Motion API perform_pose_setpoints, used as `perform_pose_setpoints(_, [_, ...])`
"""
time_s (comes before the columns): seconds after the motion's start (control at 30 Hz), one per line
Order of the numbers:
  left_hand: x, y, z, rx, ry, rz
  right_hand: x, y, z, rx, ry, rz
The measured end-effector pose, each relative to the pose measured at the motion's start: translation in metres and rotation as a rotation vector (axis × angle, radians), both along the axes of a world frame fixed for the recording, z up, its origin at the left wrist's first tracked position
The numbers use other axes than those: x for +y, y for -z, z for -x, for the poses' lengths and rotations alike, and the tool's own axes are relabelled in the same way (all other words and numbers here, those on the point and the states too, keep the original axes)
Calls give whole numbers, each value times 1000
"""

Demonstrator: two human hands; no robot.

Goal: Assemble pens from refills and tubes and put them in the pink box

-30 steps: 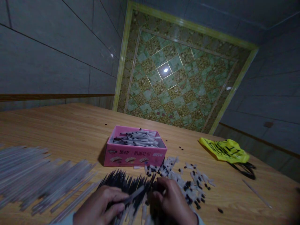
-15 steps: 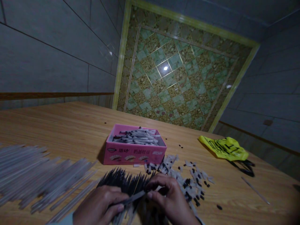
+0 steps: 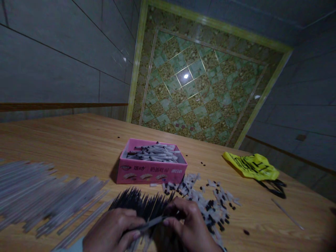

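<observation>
Between my two hands, low in the middle, is a slim grey pen barrel (image 3: 154, 222). My left hand (image 3: 111, 229) pinches its lower left end between thumb and fingers. The fingertips of my right hand (image 3: 193, 220) close around its upper right end and hide that tip, so I cannot tell whether a small part is there too. Just beyond and under both hands lies a dense bunch of black pointed pen refills (image 3: 136, 203). Loose clear pen tubes (image 3: 78, 196) spread to the left of my left hand. Small white and black pen caps or plugs (image 3: 210, 199) lie scattered beyond my right hand.
A pink box (image 3: 151, 172) filled with white pens with dark ends (image 3: 160, 154) stands behind the refills. Toward the right lie a yellow plastic bag (image 3: 252, 167) with black print, a black strap (image 3: 273, 189) and one thin stick (image 3: 287, 213). The wooden table (image 3: 78, 140) meets tiled walls.
Very little differs. My right fingers have shifted slightly on the end of the pen barrel, which still lies between both hands.
</observation>
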State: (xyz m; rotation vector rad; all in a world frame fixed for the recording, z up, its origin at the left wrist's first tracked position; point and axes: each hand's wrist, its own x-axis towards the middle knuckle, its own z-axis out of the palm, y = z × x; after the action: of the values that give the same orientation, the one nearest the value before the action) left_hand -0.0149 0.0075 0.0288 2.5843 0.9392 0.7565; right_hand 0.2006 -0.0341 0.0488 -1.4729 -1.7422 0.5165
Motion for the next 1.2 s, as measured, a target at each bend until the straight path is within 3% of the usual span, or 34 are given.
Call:
perform_pose_setpoints(0.2, [0,-2,-3,56,0,-16,0,1,0,-64,-26,0])
perform_pose_setpoints(0.47, [-1,-3,-2,37,16,-43,1,17,2,-141,-1,71])
perform_pose_setpoints(0.67, [0,-6,-3,-15,36,31,0,8,-3,-31,-67,-28])
perform_pose_setpoints(1.0, [1,-4,1,-89,74,166,0,1,-2,-53,-122,-169])
perform_pose_setpoints(1.2, [1,-10,0,-36,80,152,-2,7,1,-134,-86,-95])
